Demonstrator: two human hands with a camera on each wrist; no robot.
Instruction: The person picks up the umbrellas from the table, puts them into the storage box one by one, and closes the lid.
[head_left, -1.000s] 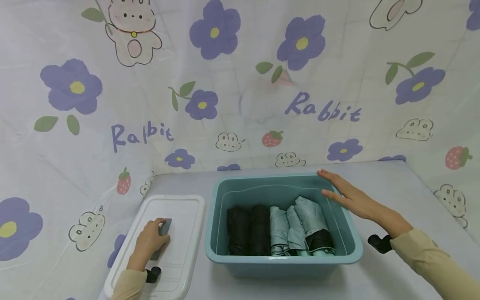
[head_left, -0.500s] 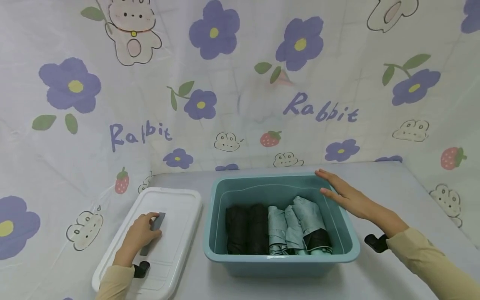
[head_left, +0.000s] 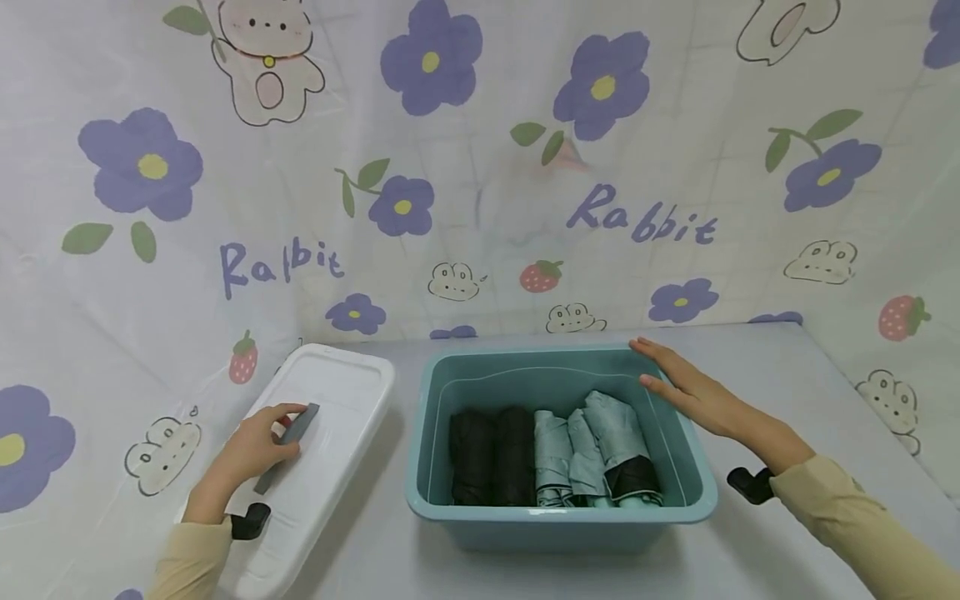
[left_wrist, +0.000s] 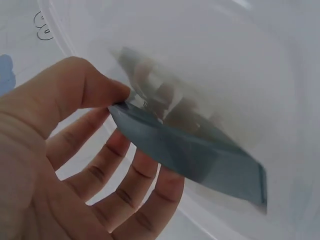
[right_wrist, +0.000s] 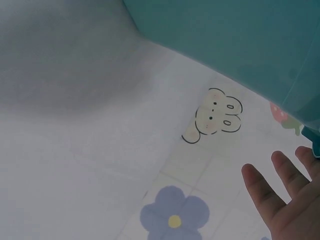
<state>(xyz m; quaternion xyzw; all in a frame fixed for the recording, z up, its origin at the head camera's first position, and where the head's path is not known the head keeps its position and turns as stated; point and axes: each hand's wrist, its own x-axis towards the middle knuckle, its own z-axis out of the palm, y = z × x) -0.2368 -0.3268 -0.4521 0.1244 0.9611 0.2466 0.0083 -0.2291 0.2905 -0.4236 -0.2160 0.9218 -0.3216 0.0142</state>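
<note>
Head view: the left hand point(head_left: 251, 450) sits at the lower left of the frame, thumb and fingers pinching the grey handle point(head_left: 288, 432) of a white lid point(head_left: 341, 400). The lid is tilted, its near end raised toward the camera and its far end resting on the surface point(head_left: 750, 367) just left of the teal bin point(head_left: 558, 512). The lid's long axis runs from lower left to upper middle of the frame, roughly parallel to the bin's left wall, and the two are close but apart. The bin lies to the right of the left hand, in the lower centre of the frame. Inside it, side by side, lie two black folded umbrellas point(head_left: 491, 454) on the left and pale blue-green folded umbrellas point(head_left: 592, 446) on the right, all with their long axes running front to back. The right hand point(head_left: 693, 387) lies flat, fingers straight, on the bin's far right rim, right of centre in the frame. The left hand is the one on the lid; the right hand is well apart from it, across the bin.

Left wrist view: the thumb and fingers point(left_wrist: 135, 185) curl round the grey handle point(left_wrist: 200, 155), which crosses the frame from centre left to lower right; the white lid point(left_wrist: 240, 60) fills the background.

Right wrist view: straight fingers point(right_wrist: 280, 200) show at the lower right, holding nothing, with the teal bin point(right_wrist: 240, 35) wall across the top and a printed cloth point(right_wrist: 175, 215) below.
</note>
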